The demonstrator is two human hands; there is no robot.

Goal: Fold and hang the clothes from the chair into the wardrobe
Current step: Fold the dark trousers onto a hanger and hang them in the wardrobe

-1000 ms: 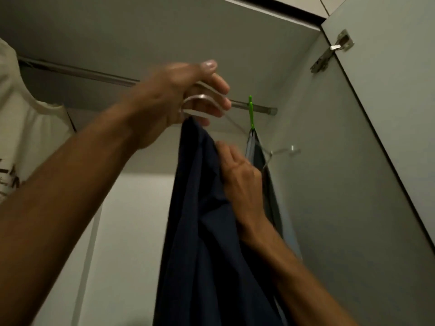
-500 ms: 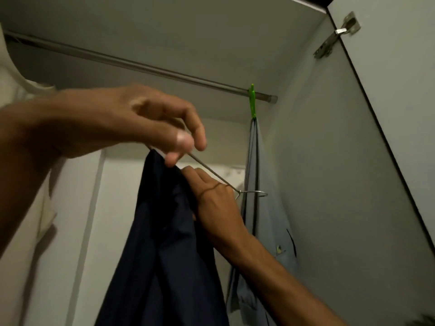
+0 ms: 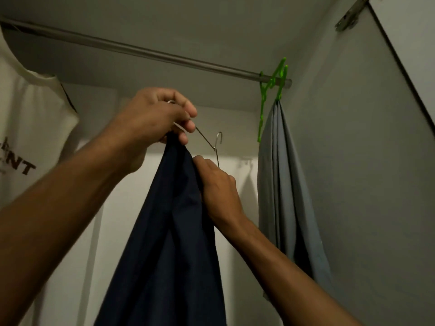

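Thin wire hanger (image 3: 213, 143), hook bent and silvery, sat below the round metal rail (image 3: 150, 54). Dark navy garment (image 3: 169, 231), smooth woven cloth with soft folds, draped from it, hanging under the rail mid-wardrobe. Left hand (image 3: 155, 118) had its fingers (image 3: 186, 127) curled, pinching the wire and the cloth's top. Right hand (image 3: 217, 187) gripped the garment's edge just below. Grey garment (image 3: 284, 196) hung on a green plastic hanger (image 3: 273, 90) at the rail's right end; cream printed shirt (image 3: 26, 128) hung at its left.

Dim grey wardrobe walls (image 3: 353, 161), pale back panel (image 3: 122, 231), metal door hinge (image 3: 350, 16)
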